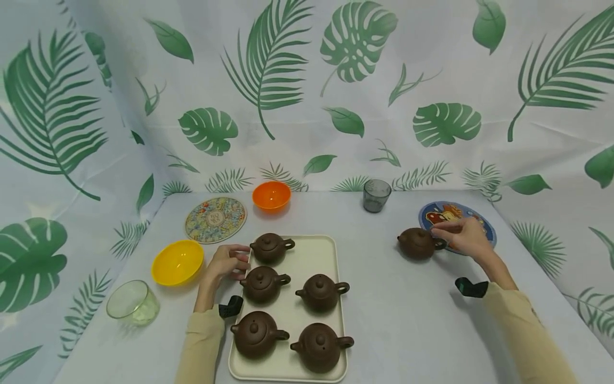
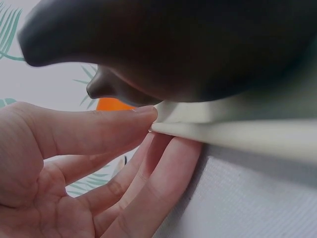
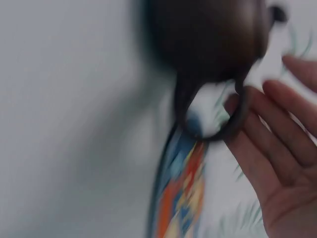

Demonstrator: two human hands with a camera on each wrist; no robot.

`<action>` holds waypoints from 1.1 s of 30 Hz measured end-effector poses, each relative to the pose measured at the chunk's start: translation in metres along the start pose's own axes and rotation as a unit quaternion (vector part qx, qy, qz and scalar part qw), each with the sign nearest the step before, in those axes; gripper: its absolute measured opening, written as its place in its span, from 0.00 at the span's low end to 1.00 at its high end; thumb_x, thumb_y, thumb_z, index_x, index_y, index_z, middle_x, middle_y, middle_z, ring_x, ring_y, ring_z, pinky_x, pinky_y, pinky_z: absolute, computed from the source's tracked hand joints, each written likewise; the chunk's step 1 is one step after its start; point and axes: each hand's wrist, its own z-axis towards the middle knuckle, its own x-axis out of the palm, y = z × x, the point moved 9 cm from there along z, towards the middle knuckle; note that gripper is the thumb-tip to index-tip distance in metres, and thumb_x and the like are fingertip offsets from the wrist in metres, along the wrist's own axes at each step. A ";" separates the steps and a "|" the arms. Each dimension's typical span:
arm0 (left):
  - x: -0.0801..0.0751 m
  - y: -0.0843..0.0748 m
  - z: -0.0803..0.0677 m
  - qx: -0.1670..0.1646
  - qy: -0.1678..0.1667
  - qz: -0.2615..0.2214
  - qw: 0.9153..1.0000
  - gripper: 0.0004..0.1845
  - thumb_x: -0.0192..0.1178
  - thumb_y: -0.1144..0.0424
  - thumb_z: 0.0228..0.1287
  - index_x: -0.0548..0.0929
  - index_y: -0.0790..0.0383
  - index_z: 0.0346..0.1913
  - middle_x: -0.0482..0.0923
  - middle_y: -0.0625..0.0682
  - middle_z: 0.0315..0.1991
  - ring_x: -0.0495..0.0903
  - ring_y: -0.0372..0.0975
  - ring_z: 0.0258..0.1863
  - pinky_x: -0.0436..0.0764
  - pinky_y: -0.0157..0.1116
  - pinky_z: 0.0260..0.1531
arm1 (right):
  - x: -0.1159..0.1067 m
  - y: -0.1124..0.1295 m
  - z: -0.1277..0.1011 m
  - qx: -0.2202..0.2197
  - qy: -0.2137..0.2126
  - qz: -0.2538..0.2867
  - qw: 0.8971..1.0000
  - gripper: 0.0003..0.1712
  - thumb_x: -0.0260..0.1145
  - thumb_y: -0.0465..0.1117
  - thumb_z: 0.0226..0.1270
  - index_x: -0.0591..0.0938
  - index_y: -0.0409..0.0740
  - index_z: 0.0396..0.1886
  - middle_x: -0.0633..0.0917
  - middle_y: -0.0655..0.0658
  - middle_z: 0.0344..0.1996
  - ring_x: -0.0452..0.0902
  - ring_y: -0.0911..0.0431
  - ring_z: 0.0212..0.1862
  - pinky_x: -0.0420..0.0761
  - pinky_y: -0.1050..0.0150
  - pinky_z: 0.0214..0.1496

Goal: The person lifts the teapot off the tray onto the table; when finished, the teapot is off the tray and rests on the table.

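My left hand [image 1: 224, 262] pinches the left rim of a cream tray [image 1: 314, 250]. In the left wrist view its thumb lies over the tray rim [image 2: 237, 133] and the fingers are below. Several dark brown teapots stand on the tray, three along the left side and two on the right, handles pointing right. Another brown teapot [image 1: 416, 245] is on the right side of the table. Beside its handle is my right hand [image 1: 467, 237], and in the right wrist view the extended fingers [image 3: 282, 129] are right at the handle loop [image 3: 233, 130], thumb apart.
Behind the right hand lies a blue patterned round mat [image 1: 486, 229], with a grey glass [image 1: 376, 196] farther back. An orange bowl [image 1: 271, 197] and a floral round mat [image 1: 216, 220] are at the back left. A yellow bowl [image 1: 178, 263] and a clear glass [image 1: 133, 303] stand left of the left hand.
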 end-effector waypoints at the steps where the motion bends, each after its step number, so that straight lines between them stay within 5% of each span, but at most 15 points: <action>1: 0.000 0.000 0.000 0.000 0.001 0.002 1.000 0.24 0.55 0.80 0.55 0.75 0.73 0.58 0.79 0.58 0.35 0.78 0.38 0.24 0.84 0.36 0.21 | 0.000 0.010 0.001 -0.010 -0.015 0.007 1.000 0.23 0.67 0.48 0.65 0.84 0.31 0.47 0.87 0.36 0.38 0.76 0.74 0.33 0.78 0.71 0.30; 6: -0.002 -0.001 0.000 -0.006 -0.003 0.006 1.000 0.24 0.52 0.81 0.56 0.76 0.72 0.58 0.78 0.59 0.35 0.79 0.38 0.25 0.84 0.36 0.22 | 0.026 0.067 0.015 -0.089 -0.033 0.056 0.994 0.17 0.67 0.42 0.64 0.85 0.32 0.45 0.87 0.35 0.39 0.78 0.77 0.35 0.78 0.79 0.35; 13: -0.003 0.000 -0.001 -0.005 0.004 -0.004 1.000 0.24 0.53 0.82 0.55 0.76 0.72 0.58 0.77 0.59 0.37 0.80 0.39 0.26 0.85 0.37 0.23 | 0.108 0.149 0.027 -0.152 0.062 0.098 0.982 0.15 0.69 0.39 0.62 0.86 0.33 0.44 0.87 0.38 0.39 0.85 0.53 0.39 0.85 0.63 0.42; 17: -0.001 0.001 -0.001 -0.005 0.006 -0.006 1.000 0.25 0.56 0.82 0.54 0.76 0.71 0.58 0.77 0.59 0.37 0.79 0.40 0.27 0.85 0.37 0.23 | 0.144 0.187 0.034 -0.192 0.100 0.097 0.971 0.14 0.70 0.38 0.61 0.86 0.34 0.43 0.88 0.39 0.38 0.85 0.49 0.40 0.85 0.59 0.42; 27: 0.004 0.002 0.004 -0.007 0.011 -0.011 1.000 0.24 0.52 0.81 0.55 0.77 0.71 0.57 0.78 0.58 0.36 0.81 0.39 0.27 0.85 0.37 0.23 | 0.200 0.230 0.070 -0.200 0.170 0.065 0.963 0.14 0.71 0.37 0.59 0.86 0.33 0.42 0.88 0.42 0.36 0.85 0.54 0.38 0.85 0.63 0.42; 33: 0.000 0.003 0.003 -0.005 0.000 -0.005 1.000 0.24 0.48 0.82 0.56 0.76 0.71 0.57 0.78 0.59 0.36 0.81 0.39 0.26 0.85 0.37 0.23 | 0.231 0.258 0.075 -0.247 0.225 0.042 0.941 0.15 0.72 0.38 0.57 0.87 0.31 0.40 0.88 0.42 0.34 0.86 0.55 0.37 0.84 0.66 0.41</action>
